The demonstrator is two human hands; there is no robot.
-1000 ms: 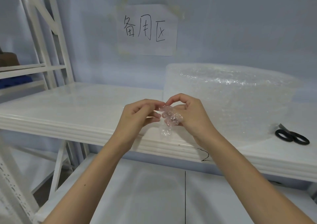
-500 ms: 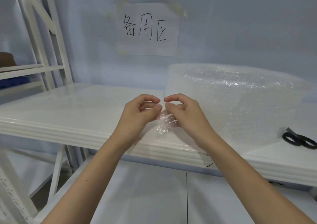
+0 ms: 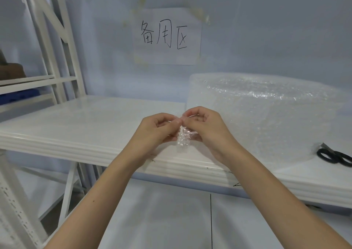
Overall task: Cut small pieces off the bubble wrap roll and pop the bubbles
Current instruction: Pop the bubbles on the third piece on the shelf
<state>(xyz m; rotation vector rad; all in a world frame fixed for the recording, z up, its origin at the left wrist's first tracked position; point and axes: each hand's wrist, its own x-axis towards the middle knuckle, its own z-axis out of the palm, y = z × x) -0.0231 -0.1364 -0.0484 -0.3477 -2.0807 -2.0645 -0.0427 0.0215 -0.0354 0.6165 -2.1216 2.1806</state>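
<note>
A small clear piece of bubble wrap [image 3: 183,137] hangs between my two hands, just above the front edge of the white shelf [image 3: 80,119]. My left hand [image 3: 155,129] and my right hand [image 3: 206,127] both pinch its top edge, thumbs and forefingers touching at the middle. The big roll of bubble wrap [image 3: 266,111] lies on the shelf right behind my right hand. Black-handled scissors [image 3: 334,156] rest on the shelf at the far right, beside the roll.
A paper sign [image 3: 166,36] with handwritten characters is stuck on the blue wall. White metal shelving uprights [image 3: 55,45] stand at the left. A lower white shelf [image 3: 162,220] lies under my forearms.
My hands drew together and shifted grip up to the piece's top edge; the piece now hangs lower between them. The view drifted slightly left, so the scissors sit nearer the right edge.
</note>
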